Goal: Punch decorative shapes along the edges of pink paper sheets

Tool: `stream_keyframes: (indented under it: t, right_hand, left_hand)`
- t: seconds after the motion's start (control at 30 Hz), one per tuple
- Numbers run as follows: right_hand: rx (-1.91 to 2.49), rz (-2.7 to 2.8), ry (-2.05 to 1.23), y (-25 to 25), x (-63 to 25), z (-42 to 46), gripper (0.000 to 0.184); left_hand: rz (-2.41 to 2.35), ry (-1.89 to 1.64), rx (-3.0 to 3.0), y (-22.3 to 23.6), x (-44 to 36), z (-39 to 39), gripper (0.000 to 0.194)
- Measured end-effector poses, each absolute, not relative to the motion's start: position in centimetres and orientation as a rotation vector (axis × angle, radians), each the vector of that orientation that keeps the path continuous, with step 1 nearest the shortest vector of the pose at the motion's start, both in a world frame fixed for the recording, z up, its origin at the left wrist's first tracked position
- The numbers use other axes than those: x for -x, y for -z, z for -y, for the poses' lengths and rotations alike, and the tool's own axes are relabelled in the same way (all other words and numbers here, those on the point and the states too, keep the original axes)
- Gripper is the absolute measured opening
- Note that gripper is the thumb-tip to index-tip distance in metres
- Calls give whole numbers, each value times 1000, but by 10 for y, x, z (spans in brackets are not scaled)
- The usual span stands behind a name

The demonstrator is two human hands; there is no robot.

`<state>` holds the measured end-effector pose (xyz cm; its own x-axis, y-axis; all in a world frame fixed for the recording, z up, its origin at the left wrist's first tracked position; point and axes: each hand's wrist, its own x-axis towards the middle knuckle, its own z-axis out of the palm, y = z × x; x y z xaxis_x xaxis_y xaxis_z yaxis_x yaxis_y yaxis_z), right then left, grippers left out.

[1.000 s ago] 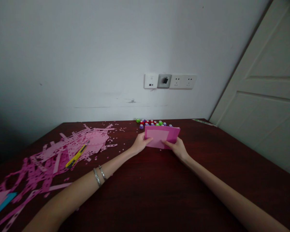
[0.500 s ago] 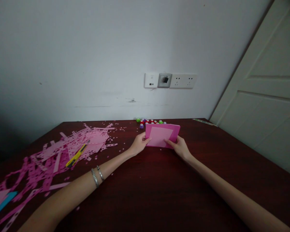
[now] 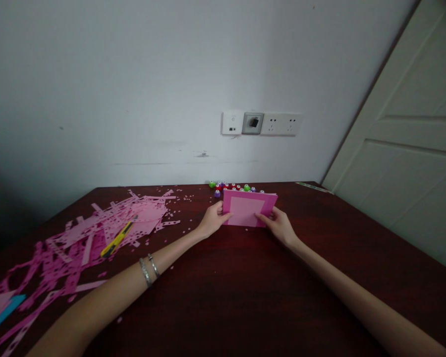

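Note:
A pink card (image 3: pixel 250 208) with a lighter pink panel on its face stands tilted up on the dark wooden table (image 3: pixel 245 287), far from me. My left hand (image 3: pixel 212 220) pinches its left edge, thumb on the front. My right hand (image 3: pixel 280 224) grips its lower right edge, thumb on the face too. Two bracelets circle my left wrist.
Several small coloured punches (image 3: pixel 233 188) sit just behind the card by the wall. A heap of pink paper scraps (image 3: pixel 96 233) covers the table's left side, with a yellow utility knife (image 3: pixel 117 240) on it. A blue strip (image 3: pixel 3 312) lies at the far left. A door stands at right.
The card has been squared up slightly between my hands, its light panel now straight; my hands shifted a little along its edges.

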<state>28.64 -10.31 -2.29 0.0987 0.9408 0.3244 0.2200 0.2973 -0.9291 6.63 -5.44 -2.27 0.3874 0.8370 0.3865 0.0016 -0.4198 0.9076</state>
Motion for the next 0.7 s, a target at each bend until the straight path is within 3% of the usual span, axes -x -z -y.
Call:
stream_keyframes:
  t: [0.7]
  right_hand:
    - [1253, 1476, -675, 19, -283, 103, 30]
  left_hand:
    - [-919, -1052, -1663, 14, -70, 62, 28]
